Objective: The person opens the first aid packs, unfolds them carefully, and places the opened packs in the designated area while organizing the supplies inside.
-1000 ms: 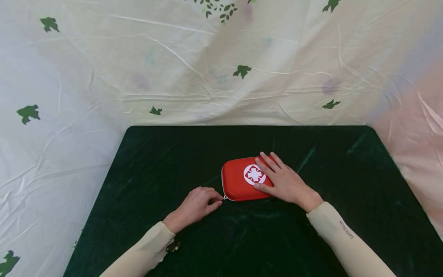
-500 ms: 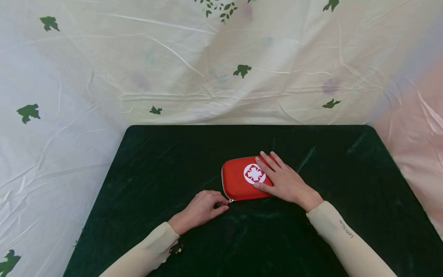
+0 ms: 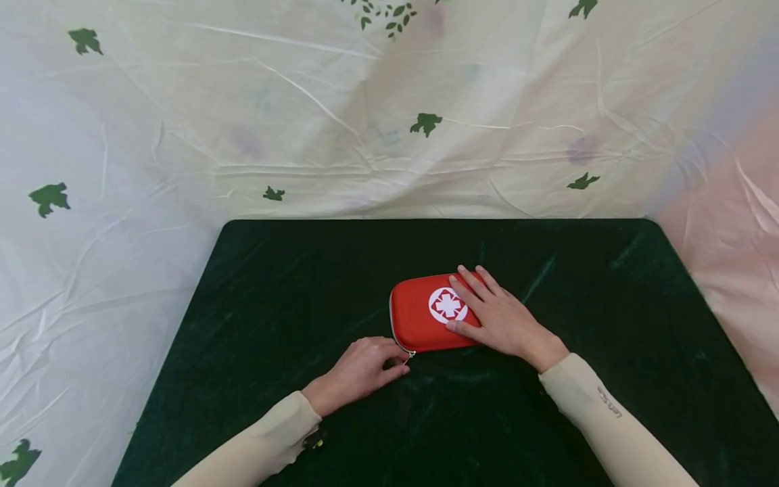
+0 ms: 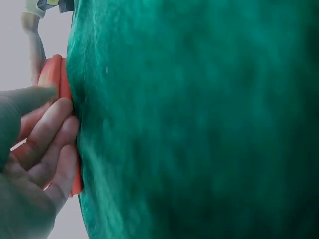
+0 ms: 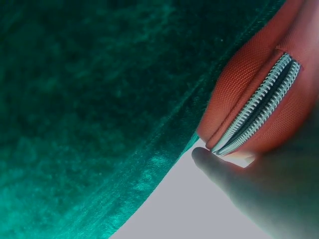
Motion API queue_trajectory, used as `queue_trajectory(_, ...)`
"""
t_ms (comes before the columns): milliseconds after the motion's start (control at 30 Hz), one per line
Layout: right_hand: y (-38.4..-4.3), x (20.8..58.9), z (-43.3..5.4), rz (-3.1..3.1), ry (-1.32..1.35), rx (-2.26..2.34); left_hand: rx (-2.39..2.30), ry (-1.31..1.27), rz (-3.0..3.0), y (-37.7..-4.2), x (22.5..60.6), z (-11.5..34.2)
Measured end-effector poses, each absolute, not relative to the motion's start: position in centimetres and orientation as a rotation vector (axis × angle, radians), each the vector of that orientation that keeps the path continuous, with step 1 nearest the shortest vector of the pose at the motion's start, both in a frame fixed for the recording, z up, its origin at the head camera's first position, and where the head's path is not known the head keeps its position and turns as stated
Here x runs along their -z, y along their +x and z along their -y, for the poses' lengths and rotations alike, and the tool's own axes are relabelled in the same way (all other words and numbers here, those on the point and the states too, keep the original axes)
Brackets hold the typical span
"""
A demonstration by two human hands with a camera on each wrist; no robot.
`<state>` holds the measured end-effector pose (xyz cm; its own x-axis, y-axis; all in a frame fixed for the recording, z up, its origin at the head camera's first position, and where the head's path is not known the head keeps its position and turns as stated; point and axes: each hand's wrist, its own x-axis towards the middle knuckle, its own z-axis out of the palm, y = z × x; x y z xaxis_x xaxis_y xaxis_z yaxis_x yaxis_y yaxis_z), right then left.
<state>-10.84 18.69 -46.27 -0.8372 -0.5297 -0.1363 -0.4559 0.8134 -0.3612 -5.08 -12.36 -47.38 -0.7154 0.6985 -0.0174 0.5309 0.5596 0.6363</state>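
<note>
A red zip case [image 3: 416, 318] with a white cross emblem lies on the dark green cloth. At its near left corner, my left hand [image 3: 362, 370] pinches the small metal zipper pull [image 3: 411, 354] between thumb and fingers. My right hand [image 3: 505, 321] rests on the case's right part with its fingers spread, covering that end and the edge of the emblem. In the right wrist view, the zipper teeth [image 5: 256, 107] stand apart along one side of the case. The left wrist view has my left hand [image 4: 45, 154] beside the red case [image 4: 65, 82], with the pull hidden.
The green velvet cloth [image 3: 274, 284] covers a table with rounded far corners. Behind it hangs a pale curtain [image 3: 341, 135] with green bird-like prints; similar fabric hangs at both sides. A dark device [image 3: 314, 439] sits at my left wrist.
My left hand has moved right and slightly nearer me, drawing the zipper pull round the near left corner. My right hand and the case have stayed put.
</note>
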Motion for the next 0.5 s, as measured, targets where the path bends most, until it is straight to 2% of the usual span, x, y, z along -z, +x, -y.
queue_trajectory(267, -10.9, 46.4, -18.8, -2.765, -0.756, 0.475, -1.008, 0.990, -2.538, -6.2, 46.4, 13.4)
queue_trajectory(500, -10.9, 46.4, -18.9, -2.768, -0.762, 0.476, -1.147, 0.858, -2.738, -8.1, 45.8, 13.5)
